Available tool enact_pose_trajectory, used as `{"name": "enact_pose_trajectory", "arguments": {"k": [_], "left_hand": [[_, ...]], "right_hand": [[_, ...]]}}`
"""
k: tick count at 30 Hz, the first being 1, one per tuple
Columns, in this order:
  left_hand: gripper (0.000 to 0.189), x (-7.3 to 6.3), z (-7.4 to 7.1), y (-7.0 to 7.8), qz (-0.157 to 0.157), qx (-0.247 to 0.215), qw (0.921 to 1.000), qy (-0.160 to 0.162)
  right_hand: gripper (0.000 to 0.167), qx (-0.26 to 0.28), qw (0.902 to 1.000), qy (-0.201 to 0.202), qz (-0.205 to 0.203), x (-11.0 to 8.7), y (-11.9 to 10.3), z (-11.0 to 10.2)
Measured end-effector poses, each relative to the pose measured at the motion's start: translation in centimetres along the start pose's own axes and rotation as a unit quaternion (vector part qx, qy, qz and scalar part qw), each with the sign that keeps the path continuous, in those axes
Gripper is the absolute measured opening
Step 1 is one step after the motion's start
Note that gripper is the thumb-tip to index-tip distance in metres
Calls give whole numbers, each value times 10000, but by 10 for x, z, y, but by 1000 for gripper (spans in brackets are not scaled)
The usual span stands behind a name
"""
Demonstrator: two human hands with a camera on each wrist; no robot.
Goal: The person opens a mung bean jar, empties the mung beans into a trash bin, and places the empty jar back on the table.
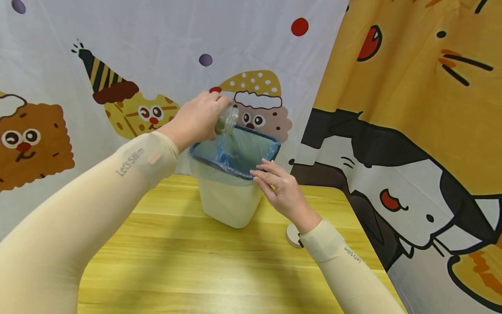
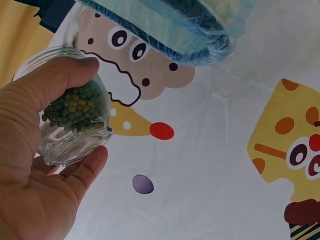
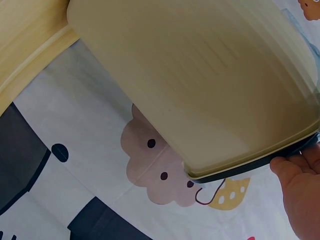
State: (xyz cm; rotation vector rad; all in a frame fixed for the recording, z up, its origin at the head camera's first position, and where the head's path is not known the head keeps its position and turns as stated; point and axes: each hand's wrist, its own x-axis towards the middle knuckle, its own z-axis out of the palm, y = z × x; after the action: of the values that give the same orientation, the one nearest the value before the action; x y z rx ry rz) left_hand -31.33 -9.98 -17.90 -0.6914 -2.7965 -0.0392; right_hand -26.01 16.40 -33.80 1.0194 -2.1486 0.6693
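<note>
My left hand (image 1: 204, 115) grips a clear glass jar (image 1: 227, 121) and tilts it, mouth toward the lined opening of a cream trash bin (image 1: 225, 196). Small green beans (image 2: 75, 110) lie inside the jar, with the thumb across its near side and fingers beneath. Some beans show as a thin stream below the jar's mouth in the head view. At the bin's near right corner, my right hand (image 1: 284, 192) pinches the dark rim (image 3: 250, 165) between thumb and fingertips, the other fingers fanned out. A blue plastic bag (image 1: 231, 161) lines the bin.
The bin stands toward the back of a yellow wood-grain table (image 1: 211, 266). A round white lid-like disc (image 1: 294, 235) lies on it, partly behind the right wrist. Cartoon-printed curtains (image 1: 251, 39) hang behind and to the right.
</note>
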Motion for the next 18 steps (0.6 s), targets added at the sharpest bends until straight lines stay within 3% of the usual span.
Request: {"name": "enact_pose_trajectory", "arguments": {"k": [18], "left_hand": [[90, -1, 3, 4, 154, 347, 9992, 115]], "right_hand": [[24, -19, 9998, -119, 125, -1, -2, -2]]}}
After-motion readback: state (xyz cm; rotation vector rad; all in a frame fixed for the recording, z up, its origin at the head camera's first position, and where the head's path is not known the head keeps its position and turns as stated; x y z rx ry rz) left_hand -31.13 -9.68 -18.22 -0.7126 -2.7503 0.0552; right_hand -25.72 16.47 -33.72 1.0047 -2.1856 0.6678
